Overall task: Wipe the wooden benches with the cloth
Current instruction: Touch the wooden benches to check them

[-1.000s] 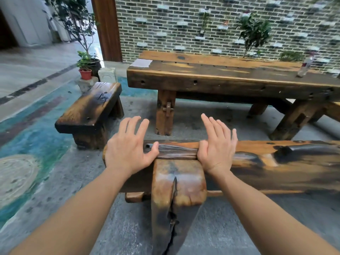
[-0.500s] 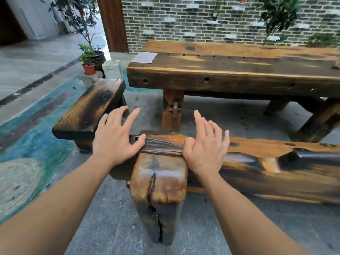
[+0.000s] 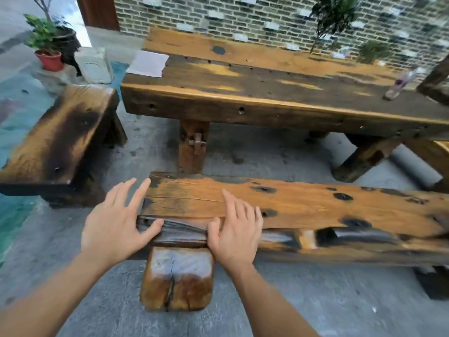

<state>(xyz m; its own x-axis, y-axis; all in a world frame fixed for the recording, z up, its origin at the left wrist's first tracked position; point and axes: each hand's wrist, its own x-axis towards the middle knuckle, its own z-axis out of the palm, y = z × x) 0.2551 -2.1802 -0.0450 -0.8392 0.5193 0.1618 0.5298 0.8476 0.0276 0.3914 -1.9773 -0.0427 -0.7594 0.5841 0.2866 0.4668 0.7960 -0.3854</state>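
Note:
A long wooden bench (image 3: 303, 205) runs across the lower middle, orange with dark burnt patches. My left hand (image 3: 116, 227) hovers at its left end, fingers spread, thumb touching the dark front edge. My right hand (image 3: 235, 229) lies flat on the bench's front edge with fingers apart and holds nothing. A second, shorter bench (image 3: 56, 139) stands at the left. A pale folded cloth (image 3: 148, 63) lies on the left end of the big wooden table (image 3: 267, 93) behind.
The bench's thick leg (image 3: 177, 278) juts toward me between my arms. A bottle (image 3: 401, 83) stands on the table at the right. Potted plants (image 3: 48, 47) and a stone block (image 3: 94, 64) sit at the far left. Brick wall behind; grey concrete floor.
The view has risen and tilted down, so the bench top now shows from above. Both hands stay at the bench's left end, the left one slightly off its corner.

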